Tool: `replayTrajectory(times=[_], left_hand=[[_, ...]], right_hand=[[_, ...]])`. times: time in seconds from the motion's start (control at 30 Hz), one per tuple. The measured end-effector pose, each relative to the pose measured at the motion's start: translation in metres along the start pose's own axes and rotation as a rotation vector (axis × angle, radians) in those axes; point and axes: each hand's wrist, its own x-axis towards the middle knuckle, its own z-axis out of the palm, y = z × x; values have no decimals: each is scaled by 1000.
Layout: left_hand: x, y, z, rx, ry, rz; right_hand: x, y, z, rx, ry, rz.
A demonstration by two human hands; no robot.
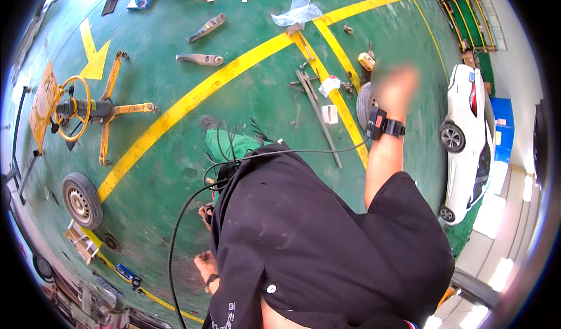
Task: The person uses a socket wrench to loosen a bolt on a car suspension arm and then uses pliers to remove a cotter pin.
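My right arm reaches forward on the right, with a watch and a small black device (377, 124) strapped at the wrist. My right hand (398, 90) is smeared, so its fingers do not show clearly; it appears beside a tyre (364, 106) partly hidden by the wrist. Low beside my body on the left hangs my left hand (205, 263), a dark band on its wrist. Its fingers are loosely bent and apart, with nothing visible in them. A black cable (193, 197) loops from my dark shirt (292, 212) across to the right wrist device.
The green floor has yellow lines and metal bars (319, 120), two suspension arms (200, 59), and clear plastic wrap (298, 14). Left stand a yellow-legged stand with a handwheel (74, 108) and a wheel (82, 200). A white car (467, 145) is at right.
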Motion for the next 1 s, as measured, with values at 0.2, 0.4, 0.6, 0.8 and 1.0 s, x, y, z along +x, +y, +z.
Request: replayTrajectory(times=[0.2, 0.4, 0.6, 0.8, 1.0], left_hand=[[-6, 58, 7, 808, -216, 179], [87, 188, 57, 84, -103, 10], [143, 355, 178, 112, -123, -5], [118, 434, 353, 451, -273, 36], [80, 431, 530, 678, -176, -101]], right_hand=[[-49, -91, 60, 427, 99, 565], [-66, -65, -27, 406, 354, 554], [-100, -50, -134, 414, 694, 792], [-96, 52, -177, 443, 820, 942], [-65, 231, -187, 427, 831, 1233]])
